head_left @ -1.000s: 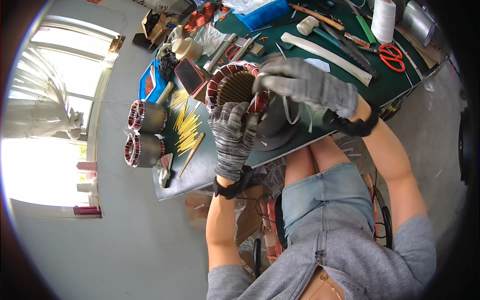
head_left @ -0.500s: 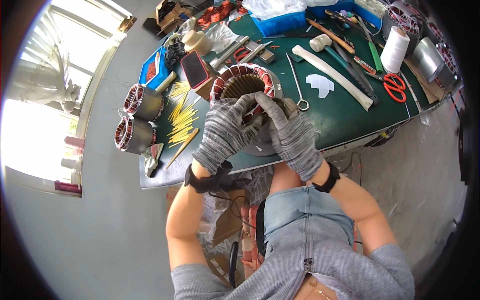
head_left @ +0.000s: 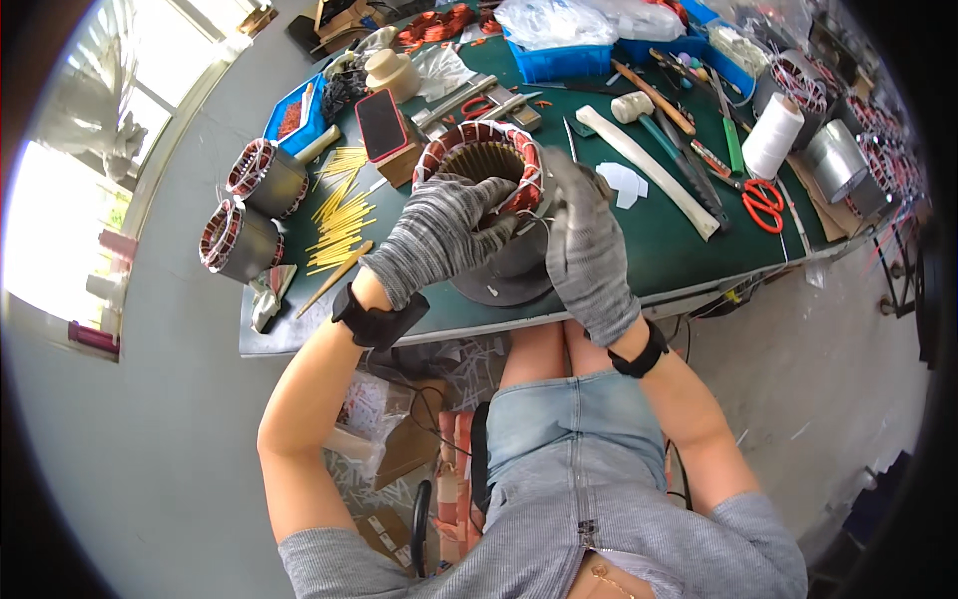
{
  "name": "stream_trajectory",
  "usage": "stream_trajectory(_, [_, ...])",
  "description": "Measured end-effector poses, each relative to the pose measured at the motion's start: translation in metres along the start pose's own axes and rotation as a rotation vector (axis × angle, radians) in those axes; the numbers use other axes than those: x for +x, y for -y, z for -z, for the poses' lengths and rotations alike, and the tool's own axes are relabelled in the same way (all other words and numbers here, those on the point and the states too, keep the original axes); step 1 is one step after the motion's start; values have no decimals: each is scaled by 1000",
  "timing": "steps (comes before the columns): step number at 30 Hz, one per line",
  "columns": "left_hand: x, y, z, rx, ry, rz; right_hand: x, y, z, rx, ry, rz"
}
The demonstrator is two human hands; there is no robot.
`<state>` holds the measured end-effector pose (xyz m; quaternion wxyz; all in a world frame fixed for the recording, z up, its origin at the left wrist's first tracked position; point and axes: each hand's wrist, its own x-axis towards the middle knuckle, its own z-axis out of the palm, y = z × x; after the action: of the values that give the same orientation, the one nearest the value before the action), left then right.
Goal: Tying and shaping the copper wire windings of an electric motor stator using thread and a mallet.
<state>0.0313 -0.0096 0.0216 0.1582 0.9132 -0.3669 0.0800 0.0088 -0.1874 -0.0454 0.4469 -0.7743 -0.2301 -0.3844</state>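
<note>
A motor stator [head_left: 431, 160] with red-brown copper windings laced in white cord stands upright on a round dark base [head_left: 491, 290] at the bench's near edge. My left hand [head_left: 439, 235], in a grey knitted glove, grips the near rim of the windings, its fingers reaching into the bore. Just right of the stator is my gloved right hand [head_left: 591, 255], raised, with its fingers pointing up and smeared by motion. A thin white cord [head_left: 534, 222] loops out from the rim between my hands. Whether my right fingers hold that cord is not visible.
Two more stators [head_left: 239, 240] and yellow strips [head_left: 341, 225] lie left. A phone [head_left: 381, 125] leans on a block behind. Rightward are a white bar [head_left: 649, 175], a mallet [head_left: 633, 107], red-handled scissors [head_left: 762, 207] and a white thread spool [head_left: 774, 138]. Blue trays [head_left: 564, 62] stand farther back.
My right hand has come away from the near rim, to the right side of the stator. My left hand stays on the rim. The whole view has shifted slightly.
</note>
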Motion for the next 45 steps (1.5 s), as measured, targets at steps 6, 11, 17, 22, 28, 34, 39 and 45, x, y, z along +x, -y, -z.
stream_trajectory(6, [1,-3,-2,41,22,40,-21,-1,-28,30,21,-28])
stream_trajectory(11, [-16,-1,-14,369,-271,121,-42,4,8,857,129,-793])
stream_trajectory(17, [-26,-19,-24,465,-518,309,2,12,54,725,628,-550])
stream_trajectory(22, [-23,-20,-35,457,-639,181,56,21,-6,270,195,79])
stream_trajectory(28, [-20,-5,-48,74,-486,92,-69,-4,56,118,142,-294])
stream_trajectory(34, [-28,-17,-21,262,-338,129,-137,-27,112,369,293,-1037])
stream_trajectory(39, [-2,-35,-36,595,-81,263,-19,-13,31,-249,193,-47])
stream_trajectory(45, [-7,-34,-48,796,-254,142,-19,11,35,956,417,-1109])
